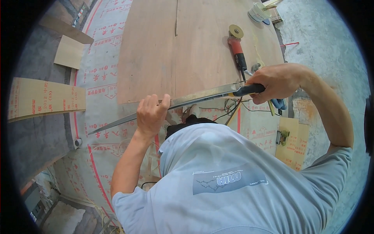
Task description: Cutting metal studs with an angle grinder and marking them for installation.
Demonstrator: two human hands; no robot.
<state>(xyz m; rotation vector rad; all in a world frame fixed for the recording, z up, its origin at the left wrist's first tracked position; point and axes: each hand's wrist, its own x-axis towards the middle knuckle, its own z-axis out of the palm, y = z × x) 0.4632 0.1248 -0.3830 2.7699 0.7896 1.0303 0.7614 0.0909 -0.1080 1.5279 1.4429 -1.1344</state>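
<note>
The person's right hand (279, 82) grips the black-handled end of a long, tapering metal tool (202, 94) held across the wooden bench's (152, 58) near edge; the left hand (151, 115) is closed around its middle. A red-and-black angle grinder (236, 48) lies on the bench's right side.

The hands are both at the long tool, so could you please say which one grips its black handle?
The right hand grips the black handle; the left hand, farther left, is at the long grey blade instead.
</note>
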